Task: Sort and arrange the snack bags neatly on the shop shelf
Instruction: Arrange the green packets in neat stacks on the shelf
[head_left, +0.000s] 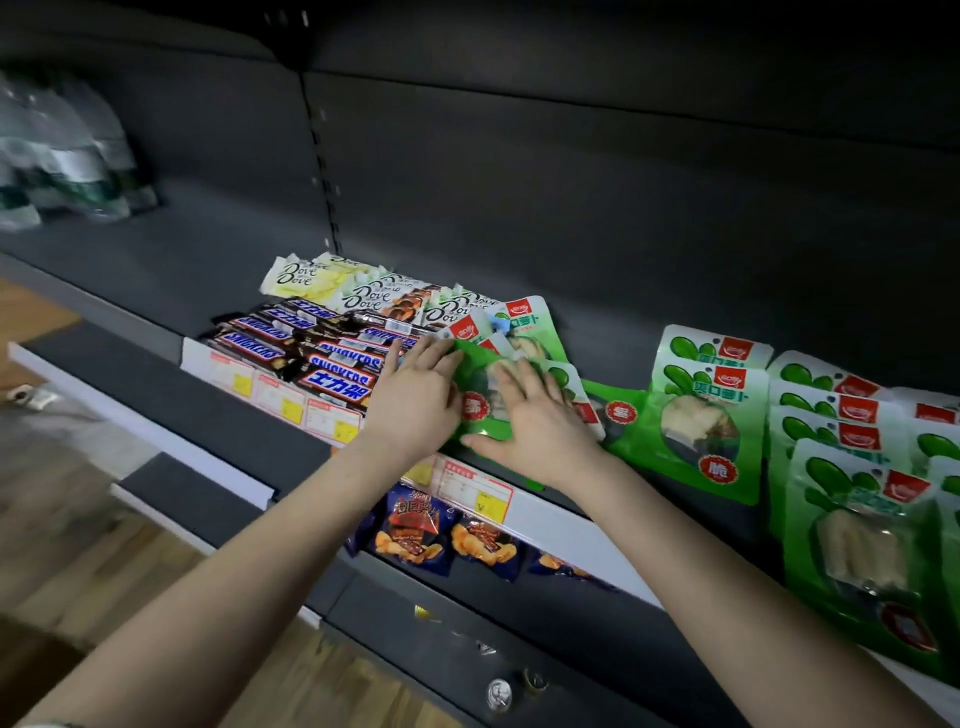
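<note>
A: From the head view, where are the snack bags?

B: A small pile of green bags (498, 384) lies on the shelf (649, 291), between the Snickers bars (322, 348) and the tidier green stacks (706, 410).

A: And the grip?

B: Both flat, fingers spread, closed on nothing: left hand (415, 395) against the pile's left edge, right hand (535, 415) pressing on top.

A: Best approach?

B: Probably square the edges together, then slide the pile right.
</note>
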